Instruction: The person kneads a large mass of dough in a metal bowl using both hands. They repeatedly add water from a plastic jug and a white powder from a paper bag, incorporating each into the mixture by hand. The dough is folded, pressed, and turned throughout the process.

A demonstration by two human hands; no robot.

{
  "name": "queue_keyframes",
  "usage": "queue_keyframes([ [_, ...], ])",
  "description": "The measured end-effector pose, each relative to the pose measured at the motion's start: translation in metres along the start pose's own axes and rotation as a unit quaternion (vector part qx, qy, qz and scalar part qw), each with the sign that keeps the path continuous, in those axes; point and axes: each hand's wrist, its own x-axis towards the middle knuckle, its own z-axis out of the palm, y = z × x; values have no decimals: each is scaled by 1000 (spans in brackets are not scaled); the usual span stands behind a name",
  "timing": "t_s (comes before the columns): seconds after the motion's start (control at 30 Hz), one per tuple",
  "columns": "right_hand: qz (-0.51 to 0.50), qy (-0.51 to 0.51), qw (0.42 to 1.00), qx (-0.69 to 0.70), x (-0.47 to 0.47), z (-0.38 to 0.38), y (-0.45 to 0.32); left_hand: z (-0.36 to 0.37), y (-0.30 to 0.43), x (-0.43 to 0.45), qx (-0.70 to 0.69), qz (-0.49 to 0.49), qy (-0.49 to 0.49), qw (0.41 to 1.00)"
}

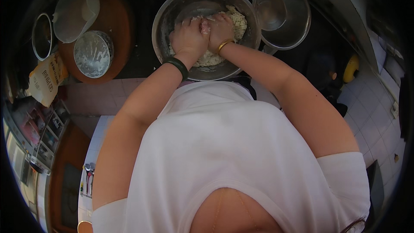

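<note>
A wide metal mixing bowl (pixel 158 16) holds a lump of rough, shaggy dough (pixel 239 24). My left hand (pixel 190 37), with a dark bangle at the wrist, presses into the dough at the bowl's left. Right beside it, my right hand (pixel 221 31) grips the dough too, a gold-coloured bracelet above it. The two hands touch near the thumbs. Bits of dough cling to the fingers. Both sets of fingertips are partly hidden in the dough, which also shows beneath the wrists along the near side of the bowl.
A second metal pot (pixel 300 29) stands against the bowl's right side. On the left, a round wooden board (pixel 121 38) carries a translucent plastic jug (pixel 68 17) and a flour-dusted bowl (pixel 92 55). A printed packet (pixel 47 81) and a metal-rimmed container (pixel 42 37) lie farther left.
</note>
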Motion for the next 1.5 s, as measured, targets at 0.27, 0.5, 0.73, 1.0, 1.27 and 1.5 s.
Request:
queue_keyframes([
  [0.27,4,-5,1000,-5,37,-12,1,0,-10,31,-80,-45,-1,996],
  [0.5,69,182,872,449,2,-29,14,-11,-45,44,-319,-106,-193,922],
  [0.73,427,98,498,748,-42,-24,-11,-27,-42,25,-347,-148,-289,880],
  [1.0,432,56,590,680,-17,-15,6,-16,-47,27,-396,-147,-282,862],
  [1.27,308,112,534,779,-18,-69,-16,-22,-65,23,-613,-222,-288,701],
  [1.5,237,72,866,435,41,2,-11,-48,-64,40,-84,-2,-140,987],
])
